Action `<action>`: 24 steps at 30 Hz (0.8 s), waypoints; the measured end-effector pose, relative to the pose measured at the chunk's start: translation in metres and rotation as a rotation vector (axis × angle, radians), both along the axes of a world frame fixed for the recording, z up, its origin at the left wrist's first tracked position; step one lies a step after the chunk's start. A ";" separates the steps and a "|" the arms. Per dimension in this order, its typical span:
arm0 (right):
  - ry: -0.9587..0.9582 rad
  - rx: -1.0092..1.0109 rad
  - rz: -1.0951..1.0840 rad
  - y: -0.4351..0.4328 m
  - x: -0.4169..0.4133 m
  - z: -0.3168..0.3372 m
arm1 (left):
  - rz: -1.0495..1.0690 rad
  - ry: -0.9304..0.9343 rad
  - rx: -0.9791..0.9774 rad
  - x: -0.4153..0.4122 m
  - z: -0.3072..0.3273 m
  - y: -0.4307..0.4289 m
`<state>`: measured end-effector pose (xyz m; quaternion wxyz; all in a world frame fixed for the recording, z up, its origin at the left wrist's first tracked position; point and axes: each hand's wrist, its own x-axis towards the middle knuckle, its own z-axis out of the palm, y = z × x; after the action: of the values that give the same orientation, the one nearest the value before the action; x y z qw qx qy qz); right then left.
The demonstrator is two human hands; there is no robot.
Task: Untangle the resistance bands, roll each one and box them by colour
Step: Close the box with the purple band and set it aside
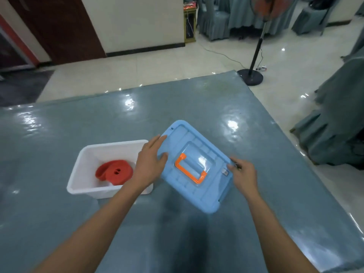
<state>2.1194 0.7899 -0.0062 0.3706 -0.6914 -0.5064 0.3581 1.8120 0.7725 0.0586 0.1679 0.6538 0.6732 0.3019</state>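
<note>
A rolled red resistance band point(115, 172) lies inside an open white box point(78, 174) on the table. To its right, a light-blue lid point(189, 138) with an orange handle point(189, 170) is held tilted above the table. My left hand point(150, 160) grips the lid's left edge, fingers on top. My right hand point(243, 172) holds its right edge near a clasp. Whatever is under the lid is hidden.
The grey-blue glossy table point(246, 119) ends at the far side and at the right. Beyond it a standing fan point(254, 56) rests on the tiled floor. Draped chairs point(334, 125) stand to the right.
</note>
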 end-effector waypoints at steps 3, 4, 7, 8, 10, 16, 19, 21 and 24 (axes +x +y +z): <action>0.082 0.043 0.002 0.018 -0.051 0.019 | 0.113 -0.167 0.085 -0.048 0.010 -0.009; 0.119 0.063 -0.022 0.021 -0.070 0.025 | 0.189 -0.263 0.101 -0.065 0.010 -0.015; 0.268 0.097 -0.108 0.020 -0.132 0.037 | 0.411 -0.457 0.095 -0.113 -0.001 -0.038; 0.316 0.058 -0.105 0.016 -0.151 0.037 | 0.466 -0.480 0.105 -0.128 -0.007 -0.046; 0.373 -0.053 -0.013 0.006 -0.189 0.034 | 0.579 -0.489 0.140 -0.155 -0.018 -0.057; 0.152 -0.050 0.276 -0.018 -0.257 0.025 | 0.614 -0.254 0.036 -0.214 -0.043 -0.070; 0.089 0.009 0.285 -0.030 -0.268 0.025 | 0.552 -0.137 -0.067 -0.231 -0.052 -0.073; 0.057 0.069 0.274 -0.038 -0.270 0.019 | 0.520 -0.136 -0.065 -0.237 -0.059 -0.075; -0.028 0.124 0.260 -0.046 -0.274 0.009 | 0.509 -0.153 -0.044 -0.241 -0.069 -0.080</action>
<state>1.8451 0.7435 0.0029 0.3560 -0.6006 -0.6178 0.3617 1.5713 0.6930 -0.0103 0.1511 0.4350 0.8076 0.3683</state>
